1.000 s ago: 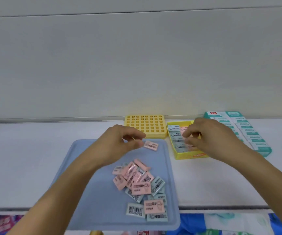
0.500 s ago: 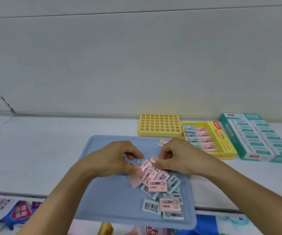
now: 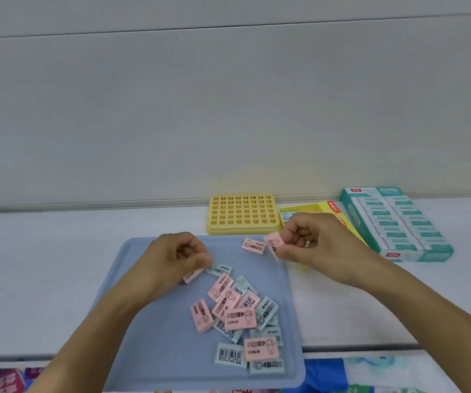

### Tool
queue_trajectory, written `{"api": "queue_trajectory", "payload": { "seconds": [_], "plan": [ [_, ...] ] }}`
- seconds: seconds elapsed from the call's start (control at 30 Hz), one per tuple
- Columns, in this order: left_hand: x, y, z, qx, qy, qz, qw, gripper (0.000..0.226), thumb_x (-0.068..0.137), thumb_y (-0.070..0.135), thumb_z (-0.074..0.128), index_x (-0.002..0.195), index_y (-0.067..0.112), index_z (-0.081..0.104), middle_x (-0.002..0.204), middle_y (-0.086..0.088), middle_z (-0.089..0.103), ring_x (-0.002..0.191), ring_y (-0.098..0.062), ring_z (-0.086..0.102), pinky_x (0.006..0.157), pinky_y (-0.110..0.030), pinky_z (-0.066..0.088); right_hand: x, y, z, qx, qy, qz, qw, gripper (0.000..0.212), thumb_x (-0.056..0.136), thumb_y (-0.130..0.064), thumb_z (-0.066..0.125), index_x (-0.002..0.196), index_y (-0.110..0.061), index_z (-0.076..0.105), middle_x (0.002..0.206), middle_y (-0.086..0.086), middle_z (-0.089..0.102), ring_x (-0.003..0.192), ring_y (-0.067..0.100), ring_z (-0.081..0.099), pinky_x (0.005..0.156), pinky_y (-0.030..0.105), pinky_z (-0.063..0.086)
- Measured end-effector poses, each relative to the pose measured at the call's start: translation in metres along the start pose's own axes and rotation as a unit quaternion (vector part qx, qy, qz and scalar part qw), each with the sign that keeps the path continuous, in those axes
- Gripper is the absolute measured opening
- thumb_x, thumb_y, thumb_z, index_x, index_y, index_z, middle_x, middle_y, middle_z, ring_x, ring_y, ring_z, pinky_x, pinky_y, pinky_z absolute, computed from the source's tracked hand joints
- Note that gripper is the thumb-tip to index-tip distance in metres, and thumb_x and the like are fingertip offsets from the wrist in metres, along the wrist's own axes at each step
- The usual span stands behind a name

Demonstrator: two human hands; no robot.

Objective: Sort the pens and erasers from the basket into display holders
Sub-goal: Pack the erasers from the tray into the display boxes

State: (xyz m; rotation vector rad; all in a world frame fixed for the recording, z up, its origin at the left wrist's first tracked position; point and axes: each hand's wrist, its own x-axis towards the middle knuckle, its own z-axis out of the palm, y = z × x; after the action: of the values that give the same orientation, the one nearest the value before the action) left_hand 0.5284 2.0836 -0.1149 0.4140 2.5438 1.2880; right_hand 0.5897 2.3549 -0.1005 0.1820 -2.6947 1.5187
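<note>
On the white desk [image 3: 44,279], against a pale wall, a blue tray [image 3: 149,350] lay at the near edge and held a loose heap of pink and pale blue erasers [image 3: 240,316] toward its near right part. At the far right of the desk lay a green box of erasers [image 3: 393,222], filled in rows. Left of it stood a yellow box [image 3: 325,208], open, largely hidden behind the right hand. Further left, just beyond the tray's far edge, stood a yellow grid holder [image 3: 242,214], its cells showing nothing inside.

The right hand [image 3: 322,248] was held above the tray's far right corner, fingers curled, pinching a pink eraser [image 3: 274,245] between thumb and fingertips. The left hand [image 3: 171,259] was over the tray's far left part, fingers curled inward; a pink eraser edge [image 3: 193,276] showed below it and a pale blue eraser [image 3: 218,269] lay just beside the fingertips, but whether the hand gripped either could not be told. A single pink eraser [image 3: 253,246] lay flat on the tray near its far edge, just left of the pinched one.
</note>
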Motion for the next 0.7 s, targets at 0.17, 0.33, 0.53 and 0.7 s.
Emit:
{"api": "queue_trajectory", "payload": {
  "seconds": [0.17, 0.33, 0.53, 0.7],
  "plan": [
    [0.01, 0.037, 0.012, -0.326, -0.024, -0.042, 0.944, 0.017, 0.097, 0.02, 0.055, 0.087, 0.012, 0.066, 0.07, -0.004, 0.06, 0.063, -0.016, 0.064, 0.051, -0.025, 0.052, 0.001, 0.014, -0.077, -0.082, 0.054, 0.028, 0.995, 0.012, 0.077, -0.012, 0.079, 0.074, -0.019, 0.069, 0.07, -0.003, 0.069, 0.061, 0.005, 0.056, 0.057, 0.013, 0.044],
    [0.02, 0.083, 0.063, -0.202, -0.094, -0.001, 0.975, 0.023, 0.099, 0.027, 0.049, 0.084, 0.021, 0.065, 0.062, 0.016, 0.051, 0.051, -0.001, 0.046, 0.046, -0.016, 0.033, 0.005, 0.022, -0.095, -0.283, -0.083, 0.059, 0.954, 0.011, 0.083, -0.023, 0.074, 0.077, -0.029, 0.067, 0.078, -0.012, 0.067, 0.07, -0.001, 0.058, 0.063, 0.013, 0.044],
    [0.028, 0.103, 0.116, 0.281, -0.039, 0.148, 0.947, 0.022, 0.084, 0.051, 0.066, 0.097, 0.033, 0.069, 0.092, 0.011, 0.053, 0.094, -0.014, 0.056, 0.07, -0.028, 0.038, 0.02, 0.017, -0.085, -0.36, -0.156, 0.055, 0.918, 0.007, 0.087, -0.027, 0.068, 0.083, -0.031, 0.064, 0.084, -0.014, 0.063, 0.078, 0.004, 0.058, 0.069, 0.02, 0.046],
    [0.035, 0.096, 0.123, 0.283, -0.026, 0.151, 0.947, 0.016, 0.09, 0.041, 0.061, 0.082, 0.027, 0.064, 0.086, 0.01, 0.051, 0.087, -0.017, 0.057, 0.064, -0.029, 0.035, 0.027, 0.01, -0.083, -0.395, -0.175, 0.048, 0.9, 0.003, 0.087, -0.03, 0.067, 0.085, -0.029, 0.065, 0.084, -0.014, 0.061, 0.08, 0.006, 0.058, 0.074, 0.029, 0.05]
  ]
}}
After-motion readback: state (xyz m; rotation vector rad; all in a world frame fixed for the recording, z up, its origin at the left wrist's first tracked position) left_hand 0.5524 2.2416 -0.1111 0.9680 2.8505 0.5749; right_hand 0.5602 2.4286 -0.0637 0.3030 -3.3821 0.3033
